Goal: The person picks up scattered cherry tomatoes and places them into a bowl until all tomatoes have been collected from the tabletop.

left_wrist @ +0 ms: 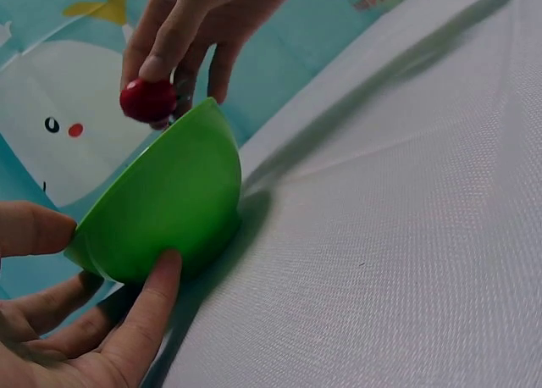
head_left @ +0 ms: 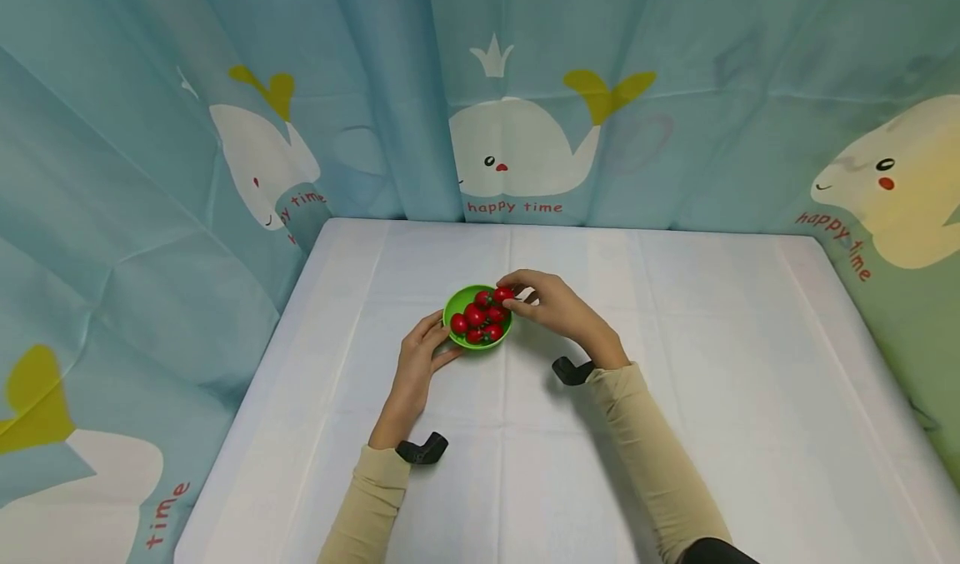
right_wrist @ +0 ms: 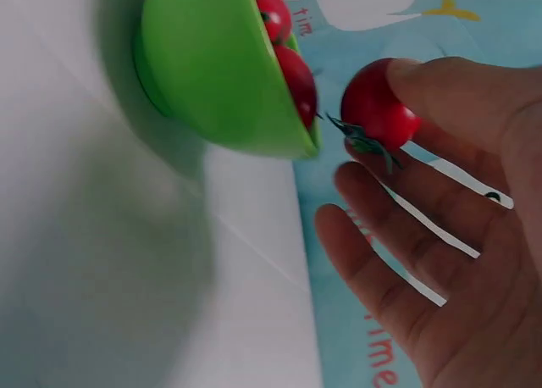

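A light green bowl [head_left: 459, 300] with several red cherry tomatoes [head_left: 474, 316] in it stands on the white table. My left hand [head_left: 418, 360] holds the bowl at its near left side, one fingertip at the rim and another digit against the outer wall in the left wrist view. Over the bowl's right rim, my right hand [head_left: 558, 307] pinches one cherry tomato [right_wrist: 379, 108] between thumb and index finger. That tomato has a dark green stem end, which faces the bowl in the right wrist view. The other fingers of my right hand are spread apart below it.
A white cloth with fold lines covers the table [head_left: 720, 431]. Behind it and at both sides hangs a blue-green curtain [head_left: 390, 31] printed with whales. Each wrist carries a black mount [head_left: 423, 449].
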A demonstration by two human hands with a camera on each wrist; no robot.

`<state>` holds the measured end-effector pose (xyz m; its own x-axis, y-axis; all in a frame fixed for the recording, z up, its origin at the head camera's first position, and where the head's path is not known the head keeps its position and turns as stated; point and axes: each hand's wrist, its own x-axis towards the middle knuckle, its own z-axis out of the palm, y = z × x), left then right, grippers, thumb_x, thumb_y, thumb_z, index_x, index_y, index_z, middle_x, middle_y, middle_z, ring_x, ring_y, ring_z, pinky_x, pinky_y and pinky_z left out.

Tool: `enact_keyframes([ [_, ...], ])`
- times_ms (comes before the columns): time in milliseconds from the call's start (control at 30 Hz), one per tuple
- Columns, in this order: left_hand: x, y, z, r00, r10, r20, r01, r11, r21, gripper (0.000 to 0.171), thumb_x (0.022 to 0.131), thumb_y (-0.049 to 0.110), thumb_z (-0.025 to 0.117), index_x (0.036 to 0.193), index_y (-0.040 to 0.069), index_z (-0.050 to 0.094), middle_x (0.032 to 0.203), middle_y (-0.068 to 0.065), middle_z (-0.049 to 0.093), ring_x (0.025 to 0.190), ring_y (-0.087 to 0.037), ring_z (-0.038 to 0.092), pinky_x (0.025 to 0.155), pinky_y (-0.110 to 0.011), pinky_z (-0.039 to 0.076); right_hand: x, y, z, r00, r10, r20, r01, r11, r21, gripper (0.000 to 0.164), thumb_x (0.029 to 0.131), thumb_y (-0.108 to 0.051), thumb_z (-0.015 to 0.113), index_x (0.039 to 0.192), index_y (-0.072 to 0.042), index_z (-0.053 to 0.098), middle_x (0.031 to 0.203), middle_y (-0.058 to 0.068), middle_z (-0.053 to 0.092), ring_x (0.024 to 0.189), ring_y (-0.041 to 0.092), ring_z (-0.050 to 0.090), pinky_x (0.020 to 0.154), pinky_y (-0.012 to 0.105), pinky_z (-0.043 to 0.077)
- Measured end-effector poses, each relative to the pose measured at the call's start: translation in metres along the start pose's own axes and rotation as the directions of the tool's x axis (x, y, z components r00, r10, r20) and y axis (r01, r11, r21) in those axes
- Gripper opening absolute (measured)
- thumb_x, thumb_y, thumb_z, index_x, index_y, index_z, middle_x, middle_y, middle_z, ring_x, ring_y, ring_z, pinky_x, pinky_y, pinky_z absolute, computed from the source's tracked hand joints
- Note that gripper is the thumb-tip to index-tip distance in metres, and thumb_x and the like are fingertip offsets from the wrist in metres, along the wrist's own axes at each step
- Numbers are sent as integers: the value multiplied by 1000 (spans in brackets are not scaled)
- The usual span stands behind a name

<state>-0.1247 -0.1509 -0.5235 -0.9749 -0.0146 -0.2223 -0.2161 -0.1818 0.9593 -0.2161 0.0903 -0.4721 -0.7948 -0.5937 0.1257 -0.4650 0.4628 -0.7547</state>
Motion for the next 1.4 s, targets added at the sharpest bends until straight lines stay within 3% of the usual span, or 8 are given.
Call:
enact_keyframes([
  [333,1,0,0,1000,4,-1,-4,1000,4,39,103,21,52,141,16,51,148,-8,49,134,-25,52,95,-33,59,8,7,26,999,15,-43,-12,997,78,31,95,-32,66,124,-20,66,122,-3,65,114,16,56,89,35,57],
  [800,0,0,-1,1000,1,3,-1,1000,-4,38,103,22,52,141,18,51,147,-6,49,133,-24,52,96,-35,59,11,1,37,995,-40,-88,38,999,-29,31,94,-30,68,122,-16,68,122,0,68,112,21,51,87,37,52],
  [967,-1,0,0,1000,12,9,-12,1000,6,39,103,22,51,142,17,50,148,-7,48,134,-25,52,97,-36,59,13,-4,35,998,-40,-53,33,991,-130,34,93,-32,69,123,-16,67,122,1,68,114,22,50,96,41,50],
  [1200,-2,0,1,1000,4,3,-4,1000,12,37,103,22,51,140,20,52,145,-4,51,131,-22,54,95,-33,60,16,-12,23,999,-2,39,13,961,-277,37,94,-35,68,125,-16,65,122,1,67,115,21,52,98,39,54],
  [1400,-2,1,2,1000,-6,-7,6,1000,22,38,103,23,52,140,19,52,147,-6,49,132,-24,53,94,-34,60,19,-14,6,989,-2,150,43,963,-265,36,95,-29,67,126,-12,64,122,3,66,113,22,57,99,38,54],
])
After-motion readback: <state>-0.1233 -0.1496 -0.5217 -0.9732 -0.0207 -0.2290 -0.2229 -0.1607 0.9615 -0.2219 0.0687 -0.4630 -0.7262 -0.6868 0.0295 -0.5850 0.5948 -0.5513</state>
